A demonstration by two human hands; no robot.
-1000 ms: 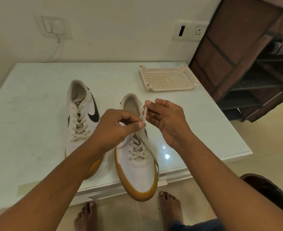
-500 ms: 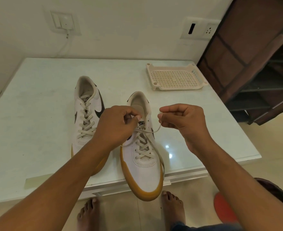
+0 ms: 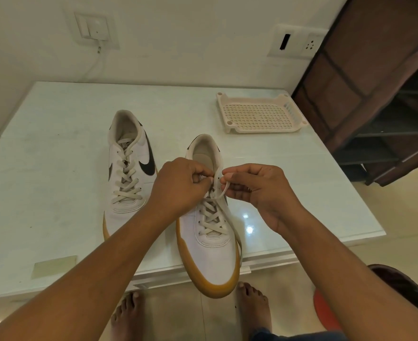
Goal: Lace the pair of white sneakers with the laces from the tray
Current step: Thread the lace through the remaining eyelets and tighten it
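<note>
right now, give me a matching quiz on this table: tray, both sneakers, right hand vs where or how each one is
1 tray
2 left sneaker
3 right sneaker
4 right hand

a pinching a lace
b toe past the table's front edge
c far right part of the table
d laced, no hand on it

Pairs: 1-c, 2-d, 3-b, 4-a

The left sneaker (image 3: 126, 210), white, stood fully laced left of centre. The right sneaker (image 3: 210, 254), at centre, had its lace (image 3: 213, 219) crossed partway, one end trailing down its right side. The perforated tray (image 3: 264, 130) lay upper right.
</note>
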